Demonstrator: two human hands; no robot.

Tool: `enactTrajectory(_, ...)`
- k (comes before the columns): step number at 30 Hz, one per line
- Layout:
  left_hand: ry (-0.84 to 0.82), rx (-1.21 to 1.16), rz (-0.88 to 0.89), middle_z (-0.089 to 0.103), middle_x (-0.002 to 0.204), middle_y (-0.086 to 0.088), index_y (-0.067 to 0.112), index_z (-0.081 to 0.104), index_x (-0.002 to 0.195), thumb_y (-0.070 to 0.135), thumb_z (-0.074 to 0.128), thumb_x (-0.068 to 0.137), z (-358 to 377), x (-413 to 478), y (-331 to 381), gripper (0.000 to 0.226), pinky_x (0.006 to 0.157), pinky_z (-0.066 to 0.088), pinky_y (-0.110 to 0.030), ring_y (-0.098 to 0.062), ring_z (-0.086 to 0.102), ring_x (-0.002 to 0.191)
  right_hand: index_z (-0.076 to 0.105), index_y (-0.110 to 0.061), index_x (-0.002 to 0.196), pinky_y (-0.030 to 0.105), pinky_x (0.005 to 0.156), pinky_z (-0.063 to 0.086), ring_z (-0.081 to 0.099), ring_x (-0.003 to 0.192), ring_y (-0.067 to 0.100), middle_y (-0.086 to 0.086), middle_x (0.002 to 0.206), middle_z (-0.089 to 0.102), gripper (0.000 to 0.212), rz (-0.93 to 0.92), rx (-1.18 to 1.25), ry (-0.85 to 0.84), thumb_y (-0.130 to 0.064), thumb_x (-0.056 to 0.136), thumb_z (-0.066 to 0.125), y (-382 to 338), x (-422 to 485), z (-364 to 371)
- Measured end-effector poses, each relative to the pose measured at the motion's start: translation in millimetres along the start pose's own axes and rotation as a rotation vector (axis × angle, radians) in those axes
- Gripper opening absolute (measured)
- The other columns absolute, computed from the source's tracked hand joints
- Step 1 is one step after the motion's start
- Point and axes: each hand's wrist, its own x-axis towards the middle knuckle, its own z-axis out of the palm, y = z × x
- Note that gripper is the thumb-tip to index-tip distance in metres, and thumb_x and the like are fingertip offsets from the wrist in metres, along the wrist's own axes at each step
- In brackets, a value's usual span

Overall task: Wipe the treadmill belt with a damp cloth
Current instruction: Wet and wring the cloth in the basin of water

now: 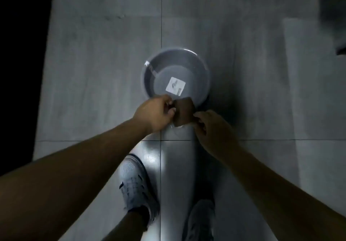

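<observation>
A small brown cloth hangs stretched between my two hands, just above the near rim of a round grey basin. My left hand pinches the cloth's left edge. Its right edge is pinched by my right hand. The basin stands on the tiled floor and has a white label on its bottom. The treadmill belt is not clearly in view.
Grey floor tiles spread around the basin. My two feet in light shoes stand below the hands. A black surface fills the left side. A dark object sits at the upper right corner.
</observation>
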Motion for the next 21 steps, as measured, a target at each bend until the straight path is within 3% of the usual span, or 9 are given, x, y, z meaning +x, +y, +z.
enactTrajectory(4, -0.007, 0.073, 0.099, 0.059, 0.121, -0.006, 0.020, 0.062, 0.122, 0.036, 0.062, 0.097, 31.8, 45.7, -23.5, 0.030, 0.093, 0.050, -0.040, -0.024, 0.058, 0.107, 0.059, -0.014, 0.128, 0.036, 0.077, 0.050, 0.059, 0.095, 0.026, 0.011, 0.110, 0.059, 0.040, 0.129, -0.074, 0.048, -0.032, 0.093, 0.063, 23.6, 20.9, 53.9)
enactTrajectory(7, -0.065, 0.055, 0.126, 0.062, 0.116, -0.004, 0.021, 0.060, 0.122, 0.043, 0.065, 0.095, 45.2, 77.9, -30.9, 0.035, 0.090, 0.051, -0.039, -0.025, 0.059, 0.103, 0.052, -0.017, 0.133, 0.038, 0.080, 0.048, 0.054, 0.102, 0.028, 0.011, 0.116, 0.055, 0.050, 0.222, -0.043, 0.116, -0.040, 0.090, 0.064, 36.4, 31.1, 79.3)
enactTrajectory(9, -0.131, 0.006, 0.112, 0.065, 0.108, 0.000, 0.023, 0.060, 0.118, 0.045, 0.066, 0.094, 48.4, 93.3, -29.9, 0.033, 0.085, 0.050, -0.033, -0.022, 0.060, 0.098, 0.047, -0.020, 0.134, 0.036, 0.084, 0.049, 0.052, 0.109, 0.022, 0.006, 0.123, 0.053, 0.052, 0.280, 0.108, 0.120, -0.040, 0.090, 0.065, 37.6, 37.1, 86.7)
enactTrajectory(12, -0.176, -0.183, 0.059, 0.067, 0.098, -0.001, 0.016, 0.064, 0.109, 0.034, 0.073, 0.092, 54.6, 104.2, -25.4, 0.026, 0.074, 0.048, -0.022, -0.014, 0.060, 0.086, 0.045, -0.025, 0.125, 0.034, 0.083, 0.051, 0.057, 0.105, 0.015, -0.002, 0.118, 0.058, 0.042, 0.328, 0.440, 0.168, -0.031, 0.090, 0.067, 33.5, 45.3, 93.6)
enactTrajectory(14, -0.159, -0.357, 0.017, 0.065, 0.090, -0.002, 0.010, 0.065, 0.105, 0.024, 0.078, 0.089, 56.6, 106.0, -24.9, 0.025, 0.073, 0.050, -0.024, -0.012, 0.058, 0.078, 0.043, -0.029, 0.116, 0.035, 0.080, 0.052, 0.061, 0.097, 0.015, -0.004, 0.108, 0.060, 0.038, 0.338, 0.589, 0.207, -0.020, 0.089, 0.068, 29.5, 47.9, 92.8)
enactTrajectory(18, -0.116, -0.666, -0.059, 0.064, 0.086, -0.007, 0.008, 0.060, 0.109, 0.013, 0.079, 0.088, 49.2, 106.3, -24.6, 0.029, 0.060, 0.052, -0.027, -0.015, 0.060, 0.072, 0.046, -0.039, 0.108, 0.032, 0.083, 0.055, 0.061, 0.100, 0.008, -0.009, 0.108, 0.059, 0.041, 0.266, 0.730, 0.206, -0.010, 0.088, 0.066, 25.4, 55.8, 77.4)
enactTrajectory(21, -0.045, -0.929, -0.118, 0.062, 0.088, -0.013, 0.001, 0.056, 0.118, 0.010, 0.076, 0.091, 36.5, 109.5, -20.6, 0.035, 0.064, 0.054, -0.030, -0.022, 0.062, 0.076, 0.052, -0.033, 0.120, 0.026, 0.092, 0.050, 0.058, 0.109, 0.011, -0.001, 0.119, 0.058, 0.038, 0.129, 0.712, 0.249, -0.019, 0.086, 0.061, 28.7, 80.4, 53.7)
